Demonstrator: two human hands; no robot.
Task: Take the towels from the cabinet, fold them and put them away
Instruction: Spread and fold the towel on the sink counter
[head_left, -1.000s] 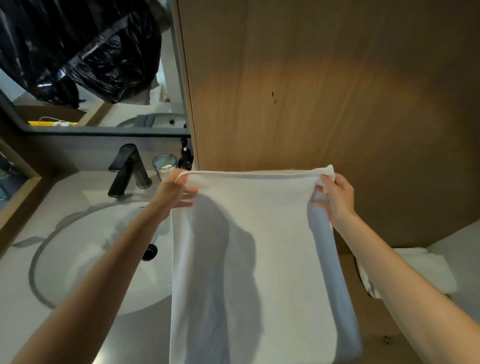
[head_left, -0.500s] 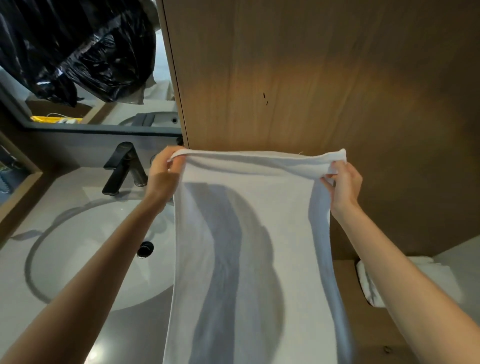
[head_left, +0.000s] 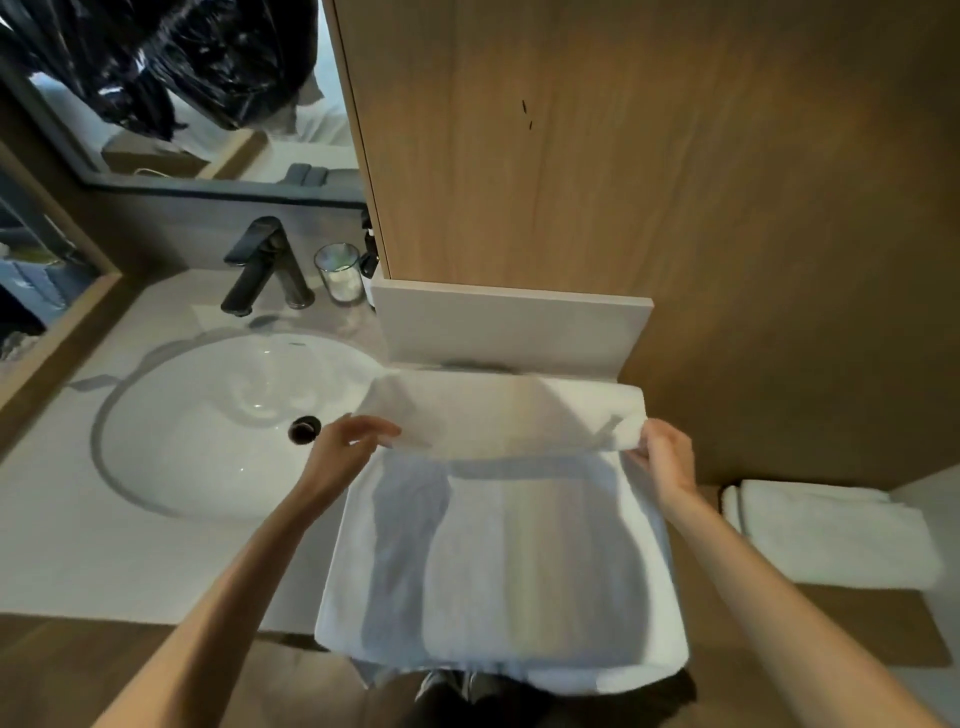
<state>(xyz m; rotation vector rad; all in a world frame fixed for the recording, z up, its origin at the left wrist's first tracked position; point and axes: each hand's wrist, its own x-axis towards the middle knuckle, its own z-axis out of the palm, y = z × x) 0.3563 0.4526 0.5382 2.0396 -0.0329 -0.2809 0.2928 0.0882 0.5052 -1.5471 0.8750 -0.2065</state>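
The white towel (head_left: 509, 545) lies spread on the tabletop (head_left: 93, 561) to the right of the sink (head_left: 218, 415), its near edge hanging over the front. Its far edge is doubled back toward the person, so a fold line runs left to right just in front of the low white ledge (head_left: 511, 327).

The right hand (head_left: 667, 460) pinches the right corner of that folded-over flap, thumb and fingers closed on the cloth. The left hand (head_left: 345, 444) is at the flap's left corner with fingers loosely extended; its fingertips reach the cloth, but whether they actually pinch it cannot be told (the edge is blurred there).

The flap's long axis spans the gap between the two hands, one grip at each end, and the rest of the towel lies nearer the person. The next move probably means drawing the flap evenly toward the body.

A folded towel (head_left: 826, 535) already rests to the right, apart from this one.
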